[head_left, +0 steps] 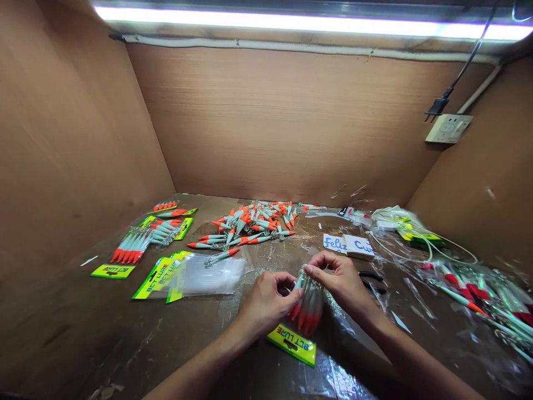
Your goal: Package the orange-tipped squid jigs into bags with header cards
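Note:
A fishing lure (298,281), pale with its hooked end up, sits between my two hands. My left hand (270,297) pinches its body, and my right hand (335,275) has thumb and finger closed at the hooks. Just below hangs or lies a clear BCT LURE bag (293,344) with a yellow-green header, its header toward me. Several lures with red-orange tips (308,316) are in that bag, tips toward the header. Whether my right fingers grip the lure's hooks or the bag's edge as well is hard to make out.
A heap of loose lures (258,219) lies at the back middle. Flat bags (212,273) and filled packs (133,244) are on the left. Black-handled pliers (372,280), small lettered boxes (358,246) and a tangle of lures (478,294) lie right. A plug (437,105) dangles above.

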A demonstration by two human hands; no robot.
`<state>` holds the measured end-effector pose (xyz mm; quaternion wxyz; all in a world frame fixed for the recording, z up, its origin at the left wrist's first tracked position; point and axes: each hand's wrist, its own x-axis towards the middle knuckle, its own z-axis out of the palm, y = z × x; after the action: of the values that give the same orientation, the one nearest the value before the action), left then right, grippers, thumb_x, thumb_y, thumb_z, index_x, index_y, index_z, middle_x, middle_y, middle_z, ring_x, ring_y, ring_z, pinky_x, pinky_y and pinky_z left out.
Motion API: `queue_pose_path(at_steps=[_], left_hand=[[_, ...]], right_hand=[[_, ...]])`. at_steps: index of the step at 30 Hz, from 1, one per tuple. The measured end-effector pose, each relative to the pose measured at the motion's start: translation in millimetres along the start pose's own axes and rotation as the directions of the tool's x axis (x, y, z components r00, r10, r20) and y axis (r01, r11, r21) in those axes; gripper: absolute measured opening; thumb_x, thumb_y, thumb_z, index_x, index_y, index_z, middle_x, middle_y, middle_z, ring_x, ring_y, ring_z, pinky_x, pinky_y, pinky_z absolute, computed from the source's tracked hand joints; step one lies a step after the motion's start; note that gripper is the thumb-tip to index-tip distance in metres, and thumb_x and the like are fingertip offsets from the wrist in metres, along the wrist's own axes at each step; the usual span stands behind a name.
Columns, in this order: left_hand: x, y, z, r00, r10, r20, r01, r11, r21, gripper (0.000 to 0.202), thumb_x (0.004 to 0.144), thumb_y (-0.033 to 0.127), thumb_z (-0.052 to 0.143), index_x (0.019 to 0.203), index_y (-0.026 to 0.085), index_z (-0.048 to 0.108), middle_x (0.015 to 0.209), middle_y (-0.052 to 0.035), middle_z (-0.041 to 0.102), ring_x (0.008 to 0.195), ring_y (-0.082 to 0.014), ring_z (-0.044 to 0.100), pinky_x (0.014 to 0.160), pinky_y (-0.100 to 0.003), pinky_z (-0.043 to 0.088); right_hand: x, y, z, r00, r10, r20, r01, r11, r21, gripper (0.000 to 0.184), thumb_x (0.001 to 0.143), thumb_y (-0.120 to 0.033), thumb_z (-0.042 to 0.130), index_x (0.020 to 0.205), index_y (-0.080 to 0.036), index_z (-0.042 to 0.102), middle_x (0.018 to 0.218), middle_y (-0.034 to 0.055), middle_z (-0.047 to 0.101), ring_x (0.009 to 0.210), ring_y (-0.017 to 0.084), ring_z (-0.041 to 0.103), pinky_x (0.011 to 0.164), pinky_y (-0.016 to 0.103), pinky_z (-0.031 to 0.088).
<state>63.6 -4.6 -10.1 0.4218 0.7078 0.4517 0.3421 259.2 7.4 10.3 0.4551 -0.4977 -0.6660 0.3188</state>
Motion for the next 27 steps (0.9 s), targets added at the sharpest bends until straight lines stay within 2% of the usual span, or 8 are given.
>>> queue_pose_path(at_steps=[2,6,9,13,18,22,27], left_hand=[[3,-4,1.7,1.0,-0.02,-0.021,0.02,0.999,-0.043,0.019,0.084,0.034,0.065,0.084,0.016,0.072,0.073,-0.0028,0.071,0.065,-0.0169,0.062,0.056,-0.023,0.041],[7,-11,4.0,0.997,-0.055,-0.055,0.05,0.995,-0.091,0.019,0.08,0.033,0.068,0.075,0.015,0.067,0.068,-0.0028,0.067,0.06,-0.0151,0.058,0.054,-0.022,0.039],[8,-12,3.0,0.994,-0.101,-0.033,0.095,0.984,-0.15,0.021,0.079,0.034,0.068,0.074,0.014,0.065,0.065,-0.0016,0.063,0.055,-0.0127,0.054,0.05,-0.021,0.038],[7,-12,1.5,0.995,-0.1,-0.008,0.095,0.968,-0.234,0.025,0.08,0.036,0.069,0.073,0.013,0.063,0.062,0.0008,0.058,0.052,-0.0098,0.049,0.049,-0.02,0.037],[8,-16,0.8,0.984,-0.175,0.042,0.178,0.917,-0.355,0.031,0.075,0.041,0.075,0.08,0.015,0.06,0.067,0.002,0.059,0.052,-0.0099,0.051,0.048,-0.02,0.04],[8,-16,1.0,0.986,-0.163,0.043,0.168,0.927,-0.335,0.031,0.077,0.042,0.074,0.079,0.013,0.063,0.067,0.001,0.06,0.055,-0.0101,0.051,0.051,-0.02,0.039],[8,-16,1.7,0.99,-0.136,-0.026,0.123,0.954,-0.273,0.027,0.079,0.038,0.073,0.076,0.012,0.064,0.066,0.0015,0.059,0.057,-0.0091,0.049,0.052,-0.019,0.035]], right_hand=[[1,4,1,0.998,0.054,0.014,-0.054,0.998,0.022,0.026,0.083,-0.043,0.071,0.075,-0.018,0.068,0.073,0.0028,0.066,0.068,0.018,0.056,0.066,0.029,0.045],[2,4,4,0.998,0.054,0.039,-0.056,0.997,0.049,0.026,0.082,-0.042,0.072,0.074,-0.017,0.068,0.076,0.0032,0.067,0.072,0.018,0.058,0.069,0.029,0.045],[1,1,3,0.995,0.052,0.081,-0.054,0.998,0.026,0.028,0.084,-0.044,0.069,0.075,-0.017,0.069,0.073,0.0024,0.066,0.07,0.018,0.057,0.067,0.028,0.044],[2,0,-1,0.992,0.023,0.127,-0.023,1.0,-0.003,0.027,0.087,-0.042,0.066,0.076,-0.017,0.069,0.072,0.0007,0.064,0.069,0.016,0.056,0.066,0.027,0.042],[3,3,-4,0.991,-0.031,0.127,0.032,0.999,-0.01,0.023,0.09,-0.038,0.064,0.08,-0.017,0.068,0.077,0.0009,0.066,0.073,0.016,0.057,0.07,0.026,0.043],[5,7,-3,0.989,-0.02,0.144,0.019,1.0,0.006,0.026,0.09,-0.04,0.063,0.077,-0.017,0.066,0.072,-0.0005,0.061,0.069,0.015,0.052,0.065,0.025,0.041],[6,12,-2,0.988,-0.025,0.152,0.022,1.0,0.02,0.027,0.091,-0.04,0.063,0.077,-0.017,0.063,0.071,-0.0017,0.058,0.067,0.013,0.05,0.063,0.024,0.039]])
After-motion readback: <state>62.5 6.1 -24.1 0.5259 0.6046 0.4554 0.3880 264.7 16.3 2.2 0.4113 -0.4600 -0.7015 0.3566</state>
